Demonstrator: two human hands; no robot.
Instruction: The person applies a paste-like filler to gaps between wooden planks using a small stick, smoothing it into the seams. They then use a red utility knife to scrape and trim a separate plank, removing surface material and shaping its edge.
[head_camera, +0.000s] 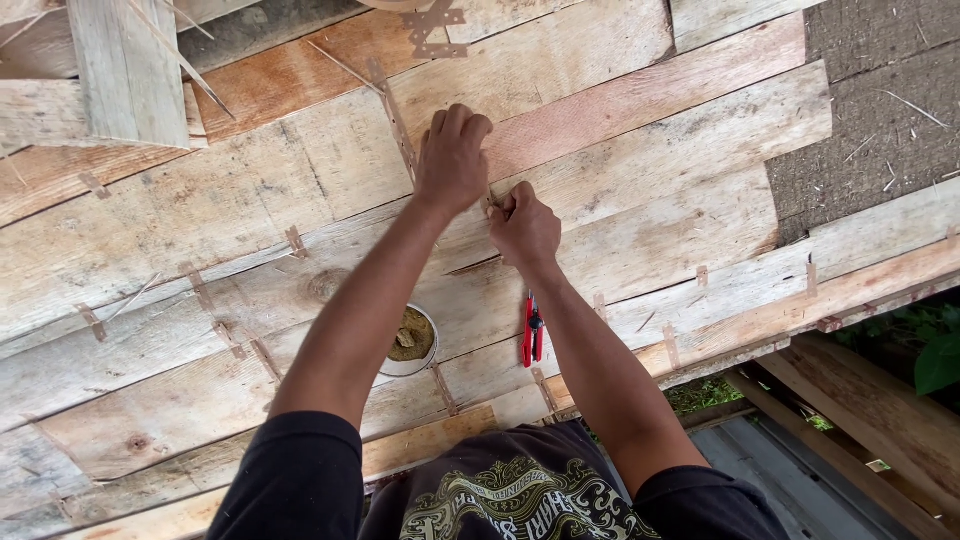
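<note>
Both fists, left hand (452, 160) and right hand (524, 228), closed (contents hidden) on the wooden planks (650, 200).

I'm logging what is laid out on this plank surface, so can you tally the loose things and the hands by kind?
Hands: 2, the left hand flat on the pale wooden plank surface, the right hand closed beside it
Red-handled cutters: 1
Round white container of brownish stuff: 1
Total: 4
</note>
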